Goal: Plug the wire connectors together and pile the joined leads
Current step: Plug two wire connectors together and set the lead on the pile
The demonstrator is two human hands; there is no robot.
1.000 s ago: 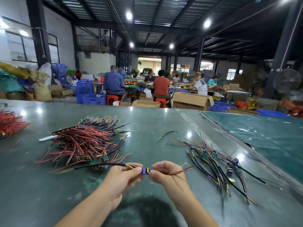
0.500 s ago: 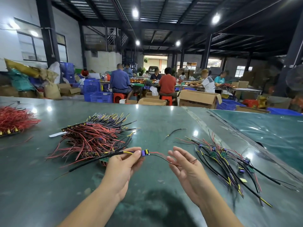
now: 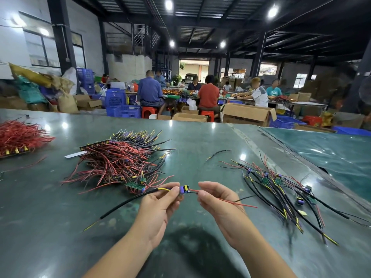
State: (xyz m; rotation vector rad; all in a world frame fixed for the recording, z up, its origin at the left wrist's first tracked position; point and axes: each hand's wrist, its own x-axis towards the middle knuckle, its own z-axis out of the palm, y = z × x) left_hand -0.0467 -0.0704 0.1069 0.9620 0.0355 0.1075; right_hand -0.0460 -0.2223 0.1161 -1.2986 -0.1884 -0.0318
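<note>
The broad dark-green glossy desk [image 3: 200, 137] runs out ahead of both hands and carries everything. Beyond the left hand [image 3: 158, 209] lies the big tangled heap of unjoined red and black wires with small green circuit boards [image 3: 118, 161]. Out past the right hand [image 3: 218, 205], to its right, sprawls the looser pile of joined black leads with purple connectors [image 3: 281, 195]; a single short black wire [image 3: 218, 153] lies alone further ahead, between the two heaps. Far off to the left of the left hand is a separate bundle of red wires [image 3: 18, 135].

Half a second ago the right hand was spread open and clear of the lead, which the left hand held alone. Now the right hand has come back in, its thumb and forefinger pinching the thin red and black wires [image 3: 226, 201] just beside the small purple-and-yellow connector [image 3: 184, 190]. The left hand pinches the connector's other side, where the yellow wire enters from the long black sheathed lead [image 3: 124, 203] that trails down and left across the desk.

The connector sits between the two hands, just above the desk. Whether its halves are fully seated cannot be told. The renewed two-handed grip looks like a final press or tug-check, after which this lead would likely go onto the pile beside the right hand.
</note>
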